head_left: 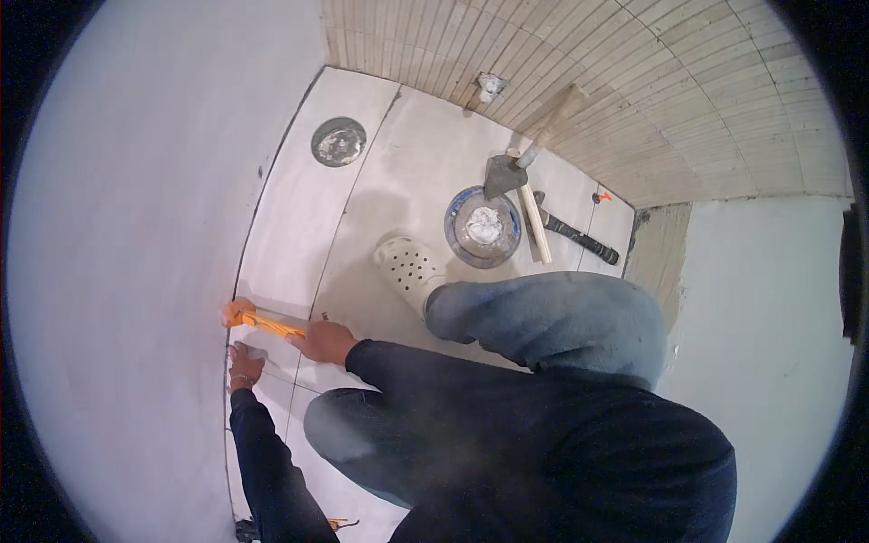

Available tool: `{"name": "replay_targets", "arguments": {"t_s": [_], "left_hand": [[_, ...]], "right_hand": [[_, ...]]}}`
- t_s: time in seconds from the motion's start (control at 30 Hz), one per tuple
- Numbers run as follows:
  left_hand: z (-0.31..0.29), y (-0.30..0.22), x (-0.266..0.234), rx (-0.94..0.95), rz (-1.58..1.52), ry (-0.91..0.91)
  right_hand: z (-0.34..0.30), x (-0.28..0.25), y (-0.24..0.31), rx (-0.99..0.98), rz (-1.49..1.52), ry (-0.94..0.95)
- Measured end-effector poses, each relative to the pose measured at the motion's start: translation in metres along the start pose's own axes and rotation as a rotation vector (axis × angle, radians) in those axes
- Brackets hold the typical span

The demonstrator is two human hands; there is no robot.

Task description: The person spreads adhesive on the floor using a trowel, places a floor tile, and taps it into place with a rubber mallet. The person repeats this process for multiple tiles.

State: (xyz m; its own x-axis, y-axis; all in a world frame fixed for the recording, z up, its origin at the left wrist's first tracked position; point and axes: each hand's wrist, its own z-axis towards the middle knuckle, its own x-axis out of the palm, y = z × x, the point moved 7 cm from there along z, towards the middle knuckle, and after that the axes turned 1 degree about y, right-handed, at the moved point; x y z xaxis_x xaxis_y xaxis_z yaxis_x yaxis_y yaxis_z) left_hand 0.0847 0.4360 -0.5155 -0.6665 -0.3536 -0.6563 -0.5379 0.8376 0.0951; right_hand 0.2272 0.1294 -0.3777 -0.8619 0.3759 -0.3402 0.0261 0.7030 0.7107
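My right hand is closed around the handle of an orange mallet. Its rounded orange head is at the joint where the pale floor tile meets the left wall. Just nearer to me, my left hand rests low beside that wall with fingers apart, at the tile's edge. Nothing shows in it. Thin dark joints run between the large pale tiles under both hands.
A round bucket holding a white crumpled thing stands beyond my shoe. Near it lie a trowel, a wooden stick and a black-handled hammer. A grey round drain opening sits farther off; a ribbed tiled wall rises behind.
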Motion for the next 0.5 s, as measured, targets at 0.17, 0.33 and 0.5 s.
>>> {"name": "replay_targets", "arguments": {"t_s": [0.17, 0.33, 0.5], "left_hand": [[0.0, -0.015, -0.002, 0.055, -0.194, 0.03], [-0.024, -0.045, -0.025, 0.052, -0.219, 0.059], [-0.031, -0.043, -0.03, 0.052, -0.289, 0.024]], "right_hand": [[0.0, -0.008, -0.011, 0.037, 0.041, -0.023], [0.001, -0.016, -0.019, 0.025, 0.059, -0.053], [0.009, -0.011, -0.022, -0.032, 0.03, -0.061]]}}
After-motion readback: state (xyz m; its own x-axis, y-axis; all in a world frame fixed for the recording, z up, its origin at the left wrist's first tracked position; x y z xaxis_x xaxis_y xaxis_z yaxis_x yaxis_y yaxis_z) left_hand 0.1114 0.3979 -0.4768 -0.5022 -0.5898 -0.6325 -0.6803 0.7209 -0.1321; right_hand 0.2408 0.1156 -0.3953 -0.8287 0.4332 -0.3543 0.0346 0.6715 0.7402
